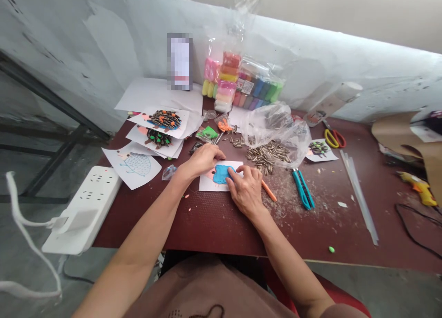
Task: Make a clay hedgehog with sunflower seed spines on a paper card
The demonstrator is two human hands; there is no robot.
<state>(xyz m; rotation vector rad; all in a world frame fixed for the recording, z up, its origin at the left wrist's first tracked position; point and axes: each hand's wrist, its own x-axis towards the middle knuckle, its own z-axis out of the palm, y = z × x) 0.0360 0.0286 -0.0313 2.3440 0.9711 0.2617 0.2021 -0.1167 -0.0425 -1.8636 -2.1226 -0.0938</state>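
A small white card lies on the dark red table in front of me, with a flat patch of blue clay and a pink part at its left. My left hand rests at the card's top edge, fingers curved down; whether anything is under them is hidden. From the right, my right hand touches the blue clay with its fingers apart, holding nothing. Just right of that hand lies an orange stick. A heap of striped seeds sits behind it, partly beneath a clear plastic bag.
Hedgehog cards and a drawn card lie left, near a white power strip. Colored clay packs stand behind. Rightward are a teal cutter, scissors, clear sticks and a yellow glue gun.
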